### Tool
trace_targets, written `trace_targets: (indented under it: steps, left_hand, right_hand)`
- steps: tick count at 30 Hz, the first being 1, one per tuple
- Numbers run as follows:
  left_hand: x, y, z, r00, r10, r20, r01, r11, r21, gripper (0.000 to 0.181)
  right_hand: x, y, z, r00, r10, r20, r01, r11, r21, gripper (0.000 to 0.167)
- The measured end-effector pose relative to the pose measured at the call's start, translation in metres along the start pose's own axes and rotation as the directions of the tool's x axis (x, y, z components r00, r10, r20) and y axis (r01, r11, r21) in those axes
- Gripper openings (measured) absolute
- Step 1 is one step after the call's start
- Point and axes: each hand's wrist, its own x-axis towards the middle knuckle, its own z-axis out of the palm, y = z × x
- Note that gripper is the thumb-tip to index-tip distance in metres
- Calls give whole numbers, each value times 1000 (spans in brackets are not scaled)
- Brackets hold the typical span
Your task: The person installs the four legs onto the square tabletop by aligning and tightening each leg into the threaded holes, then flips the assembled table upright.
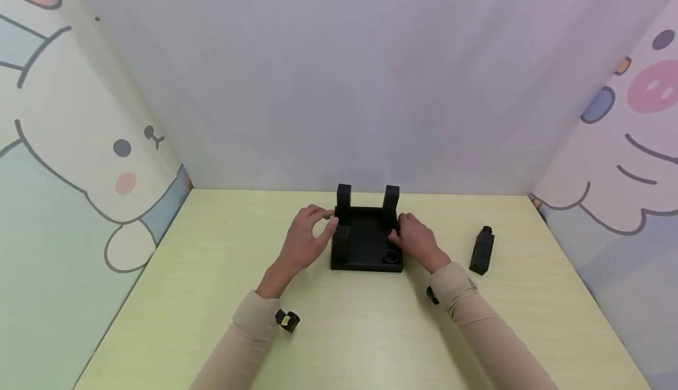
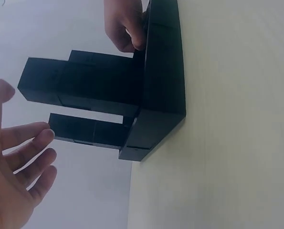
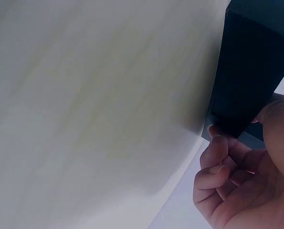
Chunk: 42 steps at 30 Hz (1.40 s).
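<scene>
A black square tray-like stand (image 1: pixel 368 240) sits on the table, with two upright posts at its back, a shorter block at its left and a small ring at its front right corner. My right hand (image 1: pixel 418 240) pinches the stand's right side wall, thumb inside and fingers outside; in the right wrist view the curled fingers (image 3: pixel 215 152) meet the wall's lower edge. My left hand (image 1: pixel 306 237) is beside the stand's left side, fingers spread and loosely bent. The left wrist view shows the left hand (image 2: pixel 22 176) apart from the stand's posts (image 2: pixel 84 86), holding nothing.
A small black bottle-shaped piece (image 1: pixel 482 250) lies on the pale wooden table (image 1: pixel 360 331) to the right of my right hand. Behind the stand rises a plain light wall (image 1: pixel 339 84). Cartoon-printed panels (image 1: pixel 79 143) flank the table on both sides.
</scene>
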Motion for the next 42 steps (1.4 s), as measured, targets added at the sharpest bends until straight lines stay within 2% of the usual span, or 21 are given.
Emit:
trace_targets:
  steps: [5, 8, 16, 19, 23, 32, 36, 42]
  left_hand:
    - [8, -15, 0, 996, -76, 37, 78, 995, -62, 35]
    - [14, -26, 4, 991, -101, 83, 106, 992, -62, 34]
    - [24, -47, 26, 964, -186, 191, 177, 982, 64, 35]
    - [27, -50, 34, 949, -228, 217, 211, 972, 99, 34]
    - [29, -50, 40, 938, -262, 229, 235, 962, 139, 36]
    - [25, -48, 45, 948, -249, 196, 213, 958, 190, 34]
    - [24, -44, 47, 949, -241, 202, 206, 962, 179, 35]
    - [22, -41, 47, 952, -237, 194, 206, 964, 166, 35]
  right_hand:
    - [0, -1, 1, 1000, 7, 4, -7, 1000, 1, 21]
    - [1, -1, 1, 1000, 10, 5, -10, 1000, 1, 21]
    - [1, -1, 2, 1000, 5, -1, -5, 1000, 7, 20]
    - [1, -2, 2, 1000, 13, -6, -13, 1000, 5, 20]
    - [1, -2, 1, 1000, 12, -16, -12, 1000, 6, 20]
    - [2, 0, -1, 1000, -19, -18, 20, 1000, 20, 18]
    - [0, 5, -3, 999, -24, -32, 24, 1000, 1, 19]
    - [-3, 13, -8, 1000, -8, 3, 8, 1000, 15, 28]
